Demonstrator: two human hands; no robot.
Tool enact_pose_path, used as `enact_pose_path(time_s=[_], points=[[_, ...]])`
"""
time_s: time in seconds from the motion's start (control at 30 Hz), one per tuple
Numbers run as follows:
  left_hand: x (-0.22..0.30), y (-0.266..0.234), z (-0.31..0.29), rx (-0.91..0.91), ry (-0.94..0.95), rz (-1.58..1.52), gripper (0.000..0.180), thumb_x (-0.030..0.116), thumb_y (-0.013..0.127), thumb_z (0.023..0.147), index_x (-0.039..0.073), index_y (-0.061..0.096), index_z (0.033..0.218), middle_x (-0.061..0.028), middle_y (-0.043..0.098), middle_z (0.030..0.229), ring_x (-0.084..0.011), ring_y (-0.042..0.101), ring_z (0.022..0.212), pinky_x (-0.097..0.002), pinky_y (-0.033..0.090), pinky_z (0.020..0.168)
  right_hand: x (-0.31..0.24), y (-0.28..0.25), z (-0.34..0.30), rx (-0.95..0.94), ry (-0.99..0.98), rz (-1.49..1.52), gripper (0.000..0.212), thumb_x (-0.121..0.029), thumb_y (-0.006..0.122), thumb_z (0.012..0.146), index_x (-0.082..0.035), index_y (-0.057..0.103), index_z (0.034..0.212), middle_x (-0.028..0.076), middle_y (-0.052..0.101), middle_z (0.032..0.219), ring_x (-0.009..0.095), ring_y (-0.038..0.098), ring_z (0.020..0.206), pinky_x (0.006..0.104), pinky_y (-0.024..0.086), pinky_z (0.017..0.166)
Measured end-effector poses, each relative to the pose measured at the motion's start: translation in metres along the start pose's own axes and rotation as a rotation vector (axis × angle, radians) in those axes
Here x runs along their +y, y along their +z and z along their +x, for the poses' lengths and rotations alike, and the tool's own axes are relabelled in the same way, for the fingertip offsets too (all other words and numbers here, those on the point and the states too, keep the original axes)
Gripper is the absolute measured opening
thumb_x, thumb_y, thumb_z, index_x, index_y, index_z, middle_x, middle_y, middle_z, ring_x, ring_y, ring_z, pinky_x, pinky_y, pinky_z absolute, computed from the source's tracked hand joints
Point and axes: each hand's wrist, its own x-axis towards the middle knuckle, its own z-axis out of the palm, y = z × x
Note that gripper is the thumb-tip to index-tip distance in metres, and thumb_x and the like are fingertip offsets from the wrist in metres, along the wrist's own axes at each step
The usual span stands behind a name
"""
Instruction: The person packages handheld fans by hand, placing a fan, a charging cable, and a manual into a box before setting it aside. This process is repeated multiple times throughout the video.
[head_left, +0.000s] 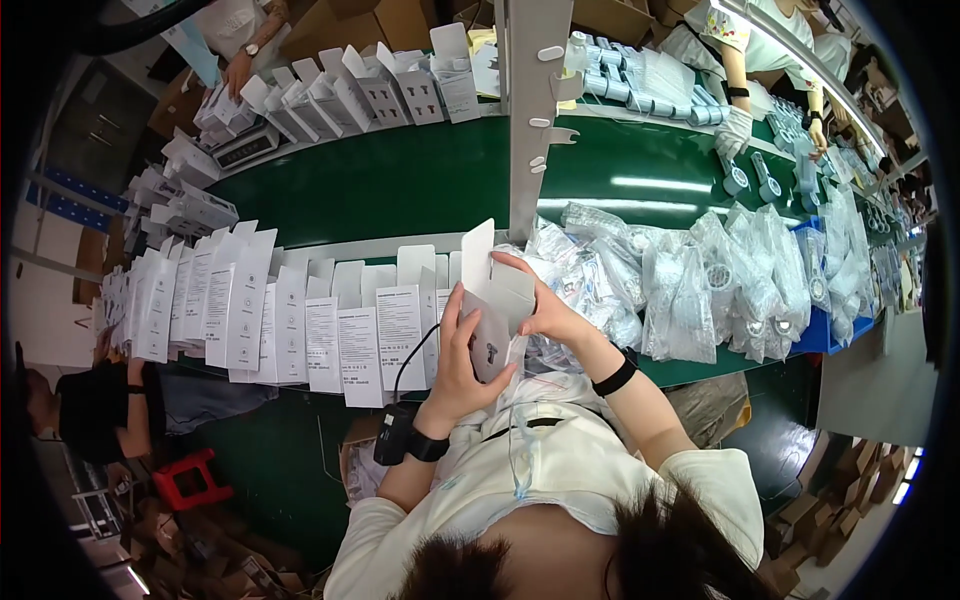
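In front of my chest I hold a white carton (497, 296) with its top flap raised and a small printed picture on its lower side. My left hand (462, 358) clasps it from the left and below. At the upper right, my right hand (548, 305) has its thumb and fingers on the carton's edges by the flap. The carton's inside is hidden from this angle. Just beyond my right hand lies a heap of clear plastic bags (590, 270) with printed matter in them.
On the bench to the left stands a row of white cartons (357, 345), many with raised flaps. Bagged devices (680, 290) line the right, by a blue bin (835, 325). A grey post (530, 120) rises ahead. Across the green belt (400, 190), a co-worker's gloved hand (734, 133) is near handheld devices.
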Motion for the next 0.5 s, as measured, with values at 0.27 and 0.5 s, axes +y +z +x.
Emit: enact_pose_path(time_s=[0.27, 0.5], points=[[0.085, -0.165, -0.062, 1.05, -0.749, 0.144, 0.053, 0.025, 0.05, 0.086, 0.005, 0.03, 0.131, -0.0202, 0.05, 0.113, -0.0276, 0.056, 0.098, -0.0298, 0.047, 0.071, -0.089, 0.011, -0.031, 0.487, -0.443, 0.023, 0.114, -0.045, 0.084, 0.042, -0.008, 0.023, 0.131, 0.008, 0.039, 0.121, 0.021, 0.04, 0.114, 0.0374, 0.035, 0.094], [0.008, -0.167, -0.118, -0.252, -1.155, 0.378, 0.066, 0.036, 0.049, 0.086, 0.016, 0.014, 0.138, -0.0191, 0.029, 0.136, -0.0292, 0.046, 0.11, -0.0295, 0.049, 0.055, -0.108, -0.019, -0.077, 0.539, -0.296, -0.229, 0.106, -0.035, 0.084, 0.048, -0.01, 0.024, 0.133, 0.008, 0.033, 0.127, 0.022, 0.035, 0.117, 0.0357, 0.031, 0.096]])
